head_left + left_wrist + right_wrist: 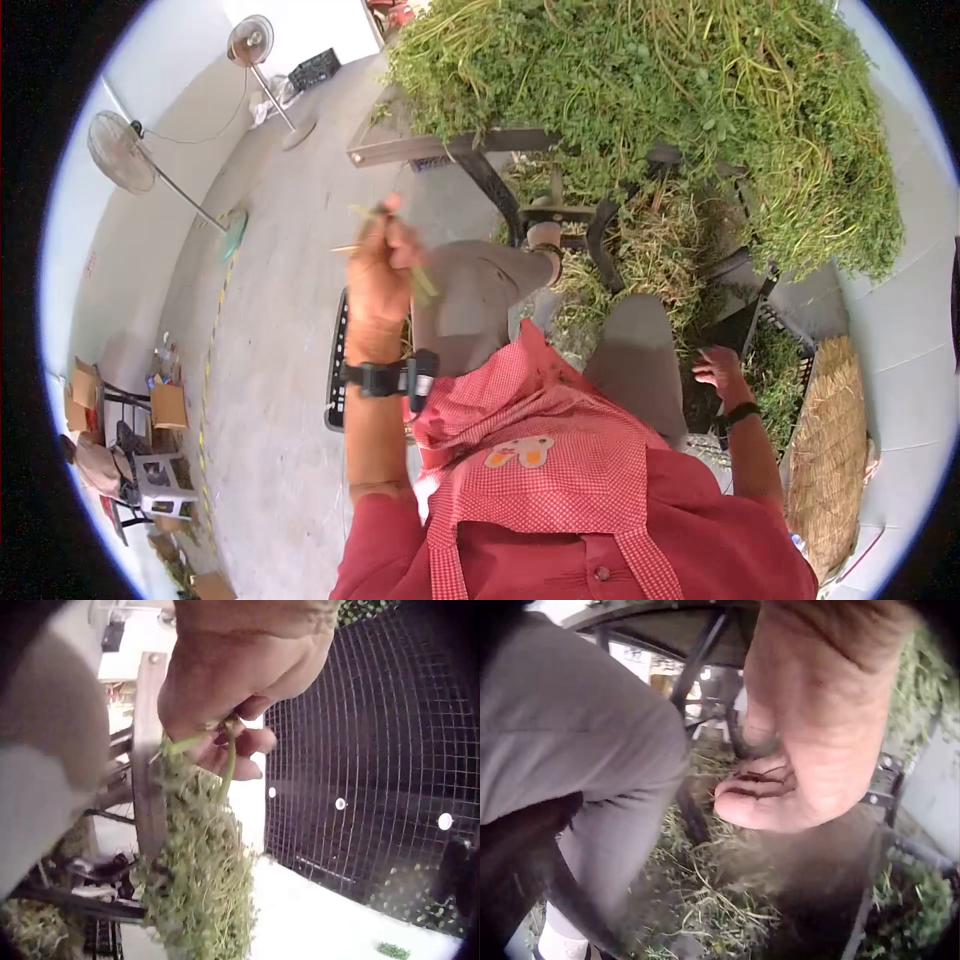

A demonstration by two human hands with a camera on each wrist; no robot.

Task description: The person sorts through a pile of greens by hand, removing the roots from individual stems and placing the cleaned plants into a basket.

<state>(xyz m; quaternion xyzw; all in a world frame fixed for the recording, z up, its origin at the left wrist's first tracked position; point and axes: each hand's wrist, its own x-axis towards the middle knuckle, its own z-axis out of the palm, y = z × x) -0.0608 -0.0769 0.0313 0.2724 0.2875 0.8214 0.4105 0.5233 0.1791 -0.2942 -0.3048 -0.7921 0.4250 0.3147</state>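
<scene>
My left hand (383, 268) is raised beside the left knee, pinching a few green stems (425, 284) that look blurred in the head view. In the left wrist view the thumb and fingers of this hand (240, 682) grip the stems (229, 769). The right hand (718, 368) hangs low beside the right knee with its fingers loosely bent and nothing visible in them. In the right wrist view that hand (810, 742) is above stalks on the floor (720, 907). A large heap of leafy greens (640, 80) covers the table.
Cut stalks (660, 240) lie under the table. A crate of greens (775, 375) stands beyond the right hand, near a woven straw bundle (830, 450). Another black crate (337, 390) is beside the left forearm. Two fans (122, 150) stand at the left wall, above a white stool (160, 480).
</scene>
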